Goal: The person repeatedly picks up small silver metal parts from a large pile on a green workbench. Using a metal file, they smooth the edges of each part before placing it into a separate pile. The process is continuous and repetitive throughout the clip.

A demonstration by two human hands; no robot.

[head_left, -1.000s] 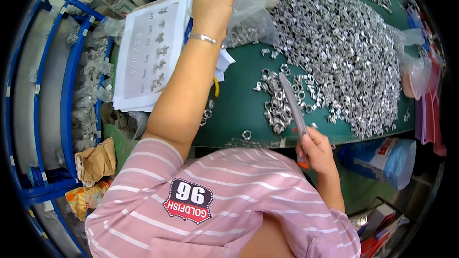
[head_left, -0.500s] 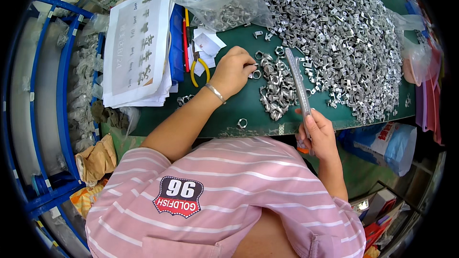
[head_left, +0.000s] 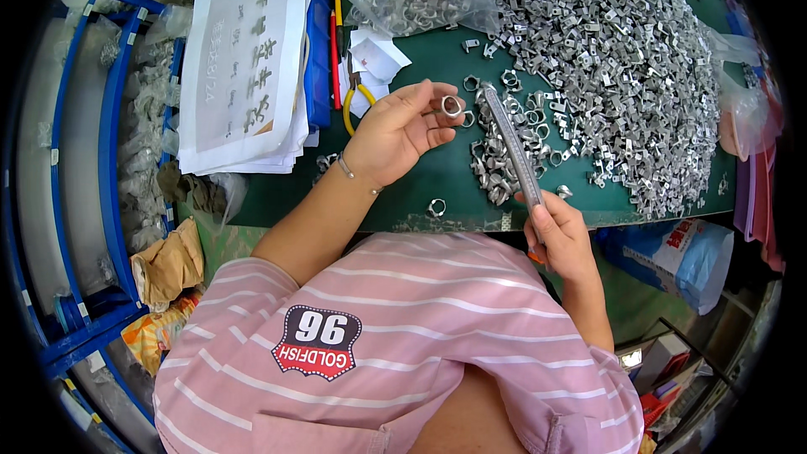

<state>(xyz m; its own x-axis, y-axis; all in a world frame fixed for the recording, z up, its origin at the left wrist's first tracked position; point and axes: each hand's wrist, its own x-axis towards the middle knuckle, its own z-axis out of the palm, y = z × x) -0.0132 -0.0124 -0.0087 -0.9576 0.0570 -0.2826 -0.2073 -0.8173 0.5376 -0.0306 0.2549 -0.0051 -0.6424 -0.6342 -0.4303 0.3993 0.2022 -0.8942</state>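
Raised now, left hand point(head_left: 395, 130) pinches ring point(head_left: 451, 106) beside rod point(head_left: 513, 151).

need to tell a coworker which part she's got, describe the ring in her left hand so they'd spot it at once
On the green table, the left hand hovers near the yellow-handled pliers. Pinched at its fingertips is one small metal ring, the only one lifted off the table; the others lie loose or heaped.
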